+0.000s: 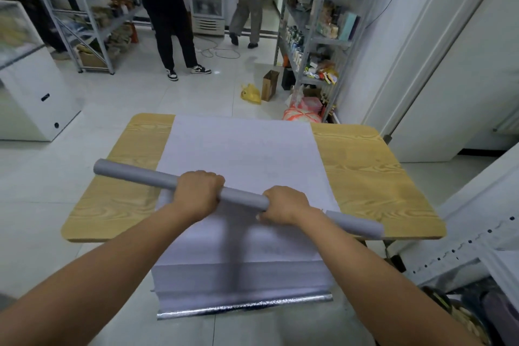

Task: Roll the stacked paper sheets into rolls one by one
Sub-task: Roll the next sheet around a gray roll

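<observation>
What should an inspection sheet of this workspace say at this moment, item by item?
Surface: wooden table, mostly covered by paper.
Job's things: paper stack lies flat and hangs over the near edge; paper roll is held across it, slanted.
Clutter: yellow bag and cardboard box on the floor.
Grippers: left hand and right hand both grip the paper roll.
Cables: white cable lies loose on the floor.
Surroundings: shelves with goods; two people standing.
</observation>
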